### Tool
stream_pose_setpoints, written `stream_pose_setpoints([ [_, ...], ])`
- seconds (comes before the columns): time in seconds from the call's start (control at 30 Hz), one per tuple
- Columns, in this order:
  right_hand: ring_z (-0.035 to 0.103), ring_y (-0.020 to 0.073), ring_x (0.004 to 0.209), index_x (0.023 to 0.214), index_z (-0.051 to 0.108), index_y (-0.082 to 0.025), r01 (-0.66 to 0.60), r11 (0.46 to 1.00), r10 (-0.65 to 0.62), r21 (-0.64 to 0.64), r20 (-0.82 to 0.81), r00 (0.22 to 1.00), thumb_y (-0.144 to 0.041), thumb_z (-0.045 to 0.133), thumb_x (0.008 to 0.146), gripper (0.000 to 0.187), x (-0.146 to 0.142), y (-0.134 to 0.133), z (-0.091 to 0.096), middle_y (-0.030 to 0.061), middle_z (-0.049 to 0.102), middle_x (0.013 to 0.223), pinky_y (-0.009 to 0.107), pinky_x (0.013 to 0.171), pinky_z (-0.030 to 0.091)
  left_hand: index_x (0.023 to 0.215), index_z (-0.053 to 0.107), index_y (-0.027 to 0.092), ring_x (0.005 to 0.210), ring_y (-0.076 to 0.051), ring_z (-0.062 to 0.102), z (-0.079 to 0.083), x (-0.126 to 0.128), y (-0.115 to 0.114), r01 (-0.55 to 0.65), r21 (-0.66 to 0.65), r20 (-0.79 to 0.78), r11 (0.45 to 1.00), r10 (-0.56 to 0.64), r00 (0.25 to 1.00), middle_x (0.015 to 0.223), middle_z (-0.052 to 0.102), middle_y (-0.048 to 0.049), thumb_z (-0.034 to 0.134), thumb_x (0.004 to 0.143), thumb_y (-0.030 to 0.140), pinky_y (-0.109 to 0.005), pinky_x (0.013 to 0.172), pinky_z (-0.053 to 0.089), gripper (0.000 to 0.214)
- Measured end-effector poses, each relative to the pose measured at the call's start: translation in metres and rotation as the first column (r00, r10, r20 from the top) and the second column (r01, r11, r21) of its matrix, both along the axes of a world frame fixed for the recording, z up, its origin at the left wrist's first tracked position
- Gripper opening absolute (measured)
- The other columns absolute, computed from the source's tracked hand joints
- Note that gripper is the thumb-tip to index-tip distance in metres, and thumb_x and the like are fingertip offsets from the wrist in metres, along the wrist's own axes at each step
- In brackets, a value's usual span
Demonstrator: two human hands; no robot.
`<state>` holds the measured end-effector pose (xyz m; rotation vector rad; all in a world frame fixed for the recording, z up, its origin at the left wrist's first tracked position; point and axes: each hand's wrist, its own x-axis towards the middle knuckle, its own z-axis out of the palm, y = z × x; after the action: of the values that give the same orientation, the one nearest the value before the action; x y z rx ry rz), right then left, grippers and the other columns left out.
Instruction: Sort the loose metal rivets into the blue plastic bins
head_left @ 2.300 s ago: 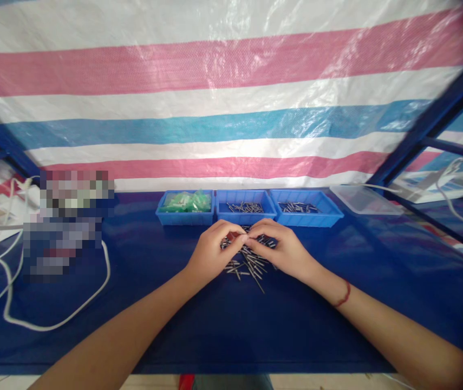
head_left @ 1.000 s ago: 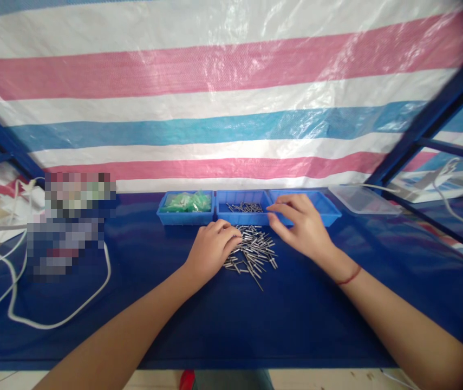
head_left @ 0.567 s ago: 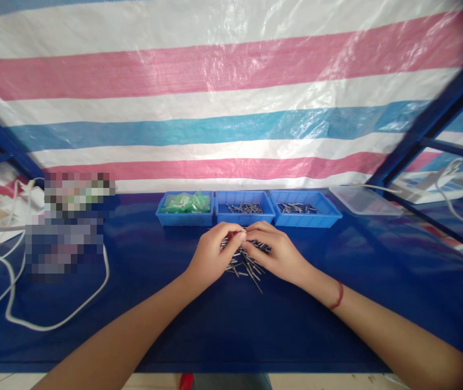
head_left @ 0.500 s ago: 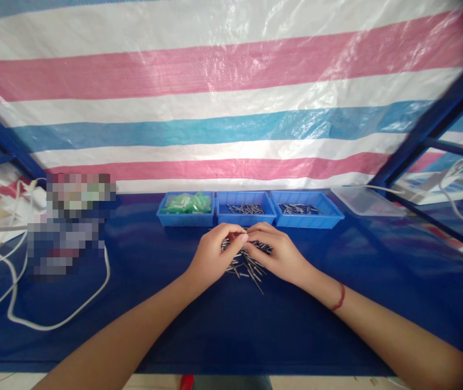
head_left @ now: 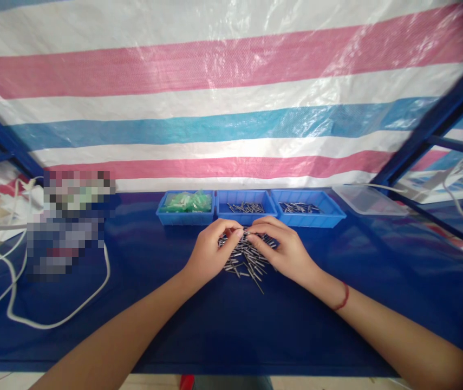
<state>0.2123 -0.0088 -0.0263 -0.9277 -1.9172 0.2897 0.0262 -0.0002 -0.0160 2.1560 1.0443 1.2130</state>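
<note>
Glossy dark-blue tabletop [head_left: 215, 336]; fingertip handling seems in hand.
Left hand [head_left: 210, 247] and right hand [head_left: 290, 249], fingers narrowed, almost meet above slender silver metal pins [head_left: 251, 260]; whether one is gripped, I cannot tell. Next likely needs a light pinch. Farther, three blue plastic trays [head_left: 244, 218].

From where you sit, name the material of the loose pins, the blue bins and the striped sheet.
Loose pins: probably metal, shiny; they glint grey.
Blue bins: likely moulded plastic, satin; thin ribbed walls.
Striped sheet: apparently woven plastic, glossy; fine weave and glare show.
</note>
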Motion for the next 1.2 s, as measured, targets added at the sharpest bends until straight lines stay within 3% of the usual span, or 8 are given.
stream_pose_setpoints([
  [0.47, 0.059, 0.0214, 0.093, 0.096, 0.064, -0.023, 0.037, 0.996, -0.035, 0.077, -0.029, 0.999, -0.026, 0.056, 0.088, 0.012, 0.001, -0.004, 0.007, 0.0074, 0.063, 0.095, 0.039, 0.082, 0.050, 0.093, 0.063, 0.019, 0.081, -0.014, 0.062, -0.003, 0.000, 0.004, 0.027, -0.048, -0.106, 0.998, -0.032, 0.994, 0.088, 0.068, -0.0016, 0.052, 0.090, 0.028, -0.024, 0.076, 0.046, 0.015],
  [0.6, 0.060, 0.0214, 0.092, 0.092, 0.065, -0.022, 0.138, 0.978, -0.137, 0.158, -0.014, 0.990, -0.025, 0.056, 0.087, 0.010, 0.012, 0.002, 0.013, 0.0074, 0.062, 0.094, 0.038, 0.081, 0.050, 0.096, 0.065, 0.020, 0.087, -0.016, 0.061, -0.005, -0.001, 0.004, -0.008, -0.036, -0.224, 0.999, -0.001, 0.975, 0.093, 0.068, -0.0023, 0.051, 0.090, 0.027, -0.027, 0.080, 0.044, 0.016],
  [0.7, 0.060, 0.0222, 0.091, 0.092, 0.065, -0.022, 0.283, 0.929, -0.288, 0.237, -0.013, 0.958, -0.026, 0.057, 0.086, 0.011, 0.031, 0.012, 0.019, 0.0077, 0.062, 0.094, 0.039, 0.082, 0.049, 0.094, 0.067, 0.024, 0.091, -0.018, 0.059, -0.004, -0.003, 0.003, -0.052, 0.014, -0.361, 0.999, 0.053, 0.931, 0.095, 0.068, -0.0011, 0.051, 0.091, 0.030, -0.032, 0.082, 0.041, 0.017],
  [0.8, 0.059, 0.0237, 0.091, 0.091, 0.066, -0.022, 0.438, 0.846, -0.457, 0.305, -0.010, 0.890, -0.029, 0.056, 0.086, 0.014, 0.057, 0.027, 0.021, 0.0082, 0.061, 0.094, 0.040, 0.085, 0.048, 0.097, 0.068, 0.027, 0.096, -0.020, 0.056, -0.005, -0.005, 0.002, -0.086, 0.062, -0.455, 0.994, 0.105, 0.884, 0.101, 0.067, -0.0014, 0.052, 0.090, 0.035, -0.035, 0.083, 0.037, 0.019],
  [0.93, 0.057, 0.0267, 0.087, 0.090, 0.068, -0.019, 0.631, 0.712, -0.686, 0.309, 0.114, 0.719, -0.030, 0.055, 0.084, 0.019, 0.089, 0.046, 0.014, 0.0103, 0.061, 0.091, 0.044, 0.082, 0.044, 0.102, 0.067, 0.028, 0.102, -0.023, 0.052, -0.009, -0.007, 0.002, -0.103, 0.080, -0.539, 0.992, 0.129, 0.832, 0.108, 0.064, -0.0028, 0.054, 0.088, 0.042, -0.039, 0.083, 0.034, 0.024],
  [1.03, 0.055, 0.0296, 0.087, 0.093, 0.069, -0.018, 0.710, 0.651, -0.759, 0.270, 0.208, 0.617, -0.031, 0.056, 0.081, 0.022, 0.098, 0.051, 0.007, 0.0123, 0.062, 0.093, 0.045, 0.076, 0.042, 0.103, 0.067, 0.028, 0.103, -0.025, 0.051, -0.012, -0.007, 0.002, -0.101, 0.088, -0.573, 0.991, 0.134, 0.809, 0.112, 0.062, -0.0032, 0.054, 0.088, 0.043, -0.041, 0.083, 0.033, 0.025],
  [1.1, 0.054, 0.0305, 0.090, 0.095, 0.069, -0.019, 0.705, 0.657, -0.754, 0.268, 0.224, 0.617, -0.032, 0.056, 0.081, 0.023, 0.095, 0.050, 0.004, 0.0124, 0.062, 0.095, 0.045, 0.075, 0.042, 0.101, 0.068, 0.028, 0.102, -0.024, 0.050, -0.013, -0.008, 0.002, -0.100, 0.089, -0.579, 0.991, 0.134, 0.805, 0.111, 0.062, -0.0033, 0.054, 0.088, 0.041, -0.040, 0.082, 0.033, 0.023],
  [1.2, 0.054, 0.0296, 0.093, 0.094, 0.068, -0.020, 0.606, 0.738, -0.671, 0.297, 0.225, 0.707, -0.031, 0.057, 0.082, 0.020, 0.081, 0.046, 0.004, 0.0111, 0.062, 0.097, 0.046, 0.079, 0.043, 0.096, 0.068, 0.027, 0.099, -0.023, 0.051, -0.012, -0.008, 0.002, -0.097, 0.086, -0.579, 0.991, 0.129, 0.805, 0.108, 0.063, -0.0025, 0.053, 0.089, 0.039, -0.039, 0.080, 0.033, 0.020],
])
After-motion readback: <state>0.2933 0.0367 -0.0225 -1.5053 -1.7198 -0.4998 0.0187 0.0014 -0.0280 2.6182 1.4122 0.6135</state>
